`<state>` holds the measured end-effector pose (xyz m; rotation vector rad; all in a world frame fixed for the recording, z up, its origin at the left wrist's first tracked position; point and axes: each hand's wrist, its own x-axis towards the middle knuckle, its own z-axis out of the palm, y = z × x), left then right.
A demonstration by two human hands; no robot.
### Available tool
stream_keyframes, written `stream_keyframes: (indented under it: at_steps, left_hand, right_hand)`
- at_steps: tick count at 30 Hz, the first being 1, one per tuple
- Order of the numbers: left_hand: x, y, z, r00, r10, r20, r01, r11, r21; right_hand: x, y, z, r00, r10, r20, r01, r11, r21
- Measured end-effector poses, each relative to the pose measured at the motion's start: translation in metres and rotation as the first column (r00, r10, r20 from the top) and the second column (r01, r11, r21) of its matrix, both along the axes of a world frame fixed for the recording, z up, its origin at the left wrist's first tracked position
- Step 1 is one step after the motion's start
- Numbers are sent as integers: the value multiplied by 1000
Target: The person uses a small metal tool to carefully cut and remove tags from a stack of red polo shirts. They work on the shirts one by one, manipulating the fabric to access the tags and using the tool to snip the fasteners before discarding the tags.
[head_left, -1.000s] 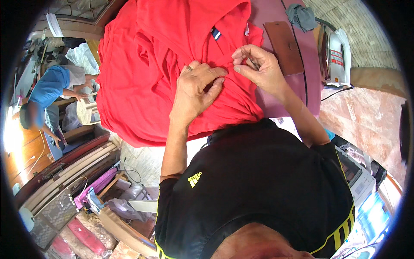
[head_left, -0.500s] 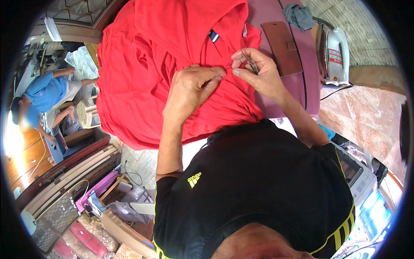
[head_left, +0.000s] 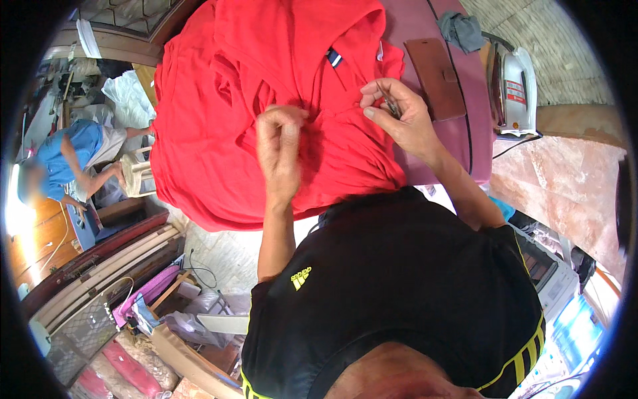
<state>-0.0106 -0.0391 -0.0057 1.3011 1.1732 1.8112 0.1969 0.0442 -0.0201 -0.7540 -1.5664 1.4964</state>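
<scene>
A red garment is spread in loose folds before me, with a small dark-and-white striped label showing on it. Over its middle is my left hand, its fingers drawn together in a pinch and slightly blurred; whatever they hold is too fine to see. To the right, my right hand is closed around a small pointed metal tool that looks like thread snips. That hand hovers close to the garment's right side, near a brown flip phone case.
The garment lies on a mauve padded surface. A grey cloth and a white iron are at the far right. Leftward, another person in blue sits beyond a pale stool. Stacked boards stand at lower left.
My left hand has lifted off the cloth beside the right hand and moved left, still pinched. The right hand keeps its grip and has barely moved. The other person's arm has shifted.
</scene>
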Motion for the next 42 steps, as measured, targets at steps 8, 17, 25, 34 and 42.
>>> stream_keyframes:
  at_steps: [8, 17, 25, 34, 42]
  left_hand:
    - [-79, -95, 80, 731, -373, -571, -229, 655, -720]
    - [7, 4, 33, 651, -65, -757, 81, 997, -16]
    - [1, 3, 27, 683, 37, -729, -181, 976, -120]
    - [-8, -12, 10, 503, 145, -852, -90, 989, 115]
    - [1, -11, -1, 618, 130, -775, -83, 991, 100]
  right_hand:
    - [5, 9, 5, 997, 82, 14, -82, 997, -10]
    - [5, 39, 28, 907, 34, 419, -152, 956, 252]
    - [-1, 28, 36, 956, 74, 284, -196, 881, 431]
    - [24, 26, 31, 857, 148, 493, -450, 683, 576]
    - [26, 15, 16, 918, 33, 396, -309, 686, 659]
